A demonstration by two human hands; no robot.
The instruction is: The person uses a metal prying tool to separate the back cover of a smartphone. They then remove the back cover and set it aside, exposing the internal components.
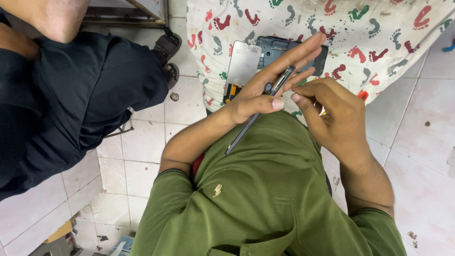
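1. The left hand (265, 92) grips a thin dark phone frame (258, 114) edge-on, fingers stretched along its upper end and the thumb pressed against its side; the frame slants down across the green shirt (265, 189).
2. The right hand (332, 111) is curled, its fingertips (295, 97) pinched at the frame's edge just beside the left thumb — whether they hold a small part I cannot tell.
3. Step in hand, as I judge it: working loose or picking at something on the frame's edge.
4. The next move seems to call for a steady left grip and fine, light fingertip pressure.
5. Behind the hands, a detached screen panel (242, 66) and a dark phone back (275, 50) lie on a footprint-patterned cloth (379, 33) — another person's dark trousers (80, 99) are at left.
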